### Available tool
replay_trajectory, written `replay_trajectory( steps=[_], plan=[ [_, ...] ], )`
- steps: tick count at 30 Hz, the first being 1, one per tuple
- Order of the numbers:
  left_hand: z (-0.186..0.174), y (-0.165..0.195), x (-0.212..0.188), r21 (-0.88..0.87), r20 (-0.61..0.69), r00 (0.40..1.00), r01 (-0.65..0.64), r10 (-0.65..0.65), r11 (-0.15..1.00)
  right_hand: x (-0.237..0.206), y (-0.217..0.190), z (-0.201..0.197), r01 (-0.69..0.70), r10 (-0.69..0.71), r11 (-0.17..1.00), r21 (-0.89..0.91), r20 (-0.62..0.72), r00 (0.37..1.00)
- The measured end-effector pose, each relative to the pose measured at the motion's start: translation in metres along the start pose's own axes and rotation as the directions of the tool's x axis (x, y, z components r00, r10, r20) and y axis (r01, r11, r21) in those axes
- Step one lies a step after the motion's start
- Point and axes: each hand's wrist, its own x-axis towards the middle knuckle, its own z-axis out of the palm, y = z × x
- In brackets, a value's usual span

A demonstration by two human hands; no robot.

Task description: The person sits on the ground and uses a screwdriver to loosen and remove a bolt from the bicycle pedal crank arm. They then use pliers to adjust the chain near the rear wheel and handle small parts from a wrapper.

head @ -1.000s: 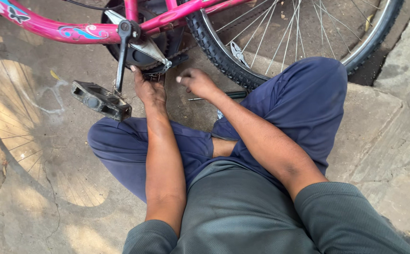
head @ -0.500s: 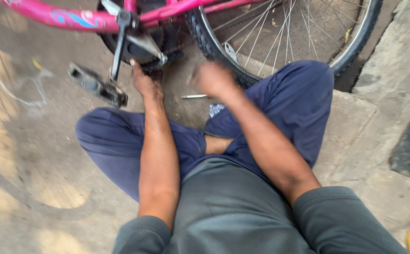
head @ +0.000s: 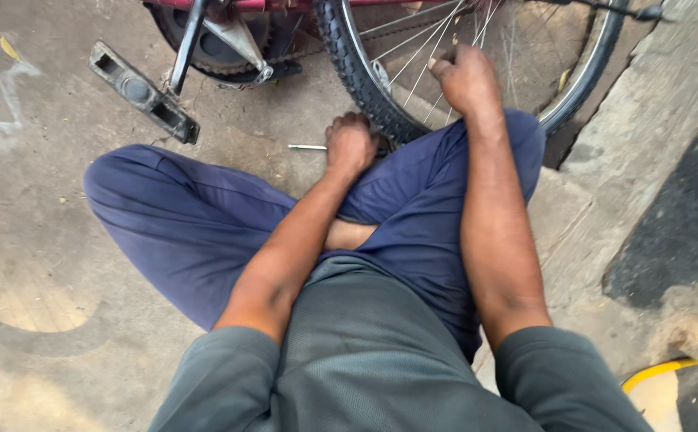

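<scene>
Left hand: the left hand (head: 350,144) is closed in a loose fist, the knuckles up, low by the ground just in front of the crossed legs (head: 205,224); I cannot tell if it grips something.
Metal rod: a thin metal rod (head: 307,147) lies on the concrete ground (head: 37,240), just beside the left hand on its outer side; its near end is hidden by the fist.
Right hand: the right hand (head: 465,78) is curled with the fingers pressed together, against the spokes (head: 413,56) of the rear wheel; whether it pinches a spoke, I cannot tell.
Tyre: the black tyre (head: 357,76) passes between the two hands, touching the left one or very near it.
Pedal: the black pedal (head: 142,92) on its crank (head: 189,40) is further out from the left hand, well apart.
Frame: a pink frame (head: 285,4) is above both hands.
</scene>
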Motion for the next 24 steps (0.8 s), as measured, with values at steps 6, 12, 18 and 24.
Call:
replay_trajectory(
  steps=[6, 12, 18, 24],
  plan=[
    [0.007, 0.020, 0.022, 0.025, 0.063, 0.984, 0.164, -0.166, 0.986, 0.008, 0.001, -0.002, -0.067, 0.066, 0.997, 0.049, 0.033, 0.997],
    [-0.054, -0.010, 0.009, 0.046, 0.200, 0.935, 0.288, -0.291, 0.957, 0.005, -0.008, -0.003, -0.024, 0.022, 0.999, 0.044, 0.042, 0.999],
    [-0.081, -0.045, 0.004, -0.297, 0.096, 0.892, 0.449, -0.442, 0.842, 0.005, -0.021, 0.001, 0.115, -0.116, 0.993, 0.022, 0.097, 0.988],
    [-0.098, -0.037, 0.001, -0.781, 0.530, 0.686, 0.623, -0.498, 0.026, -0.012, -0.030, 0.001, 0.238, -0.247, 0.967, 0.091, 0.094, 0.965]
  ],
)
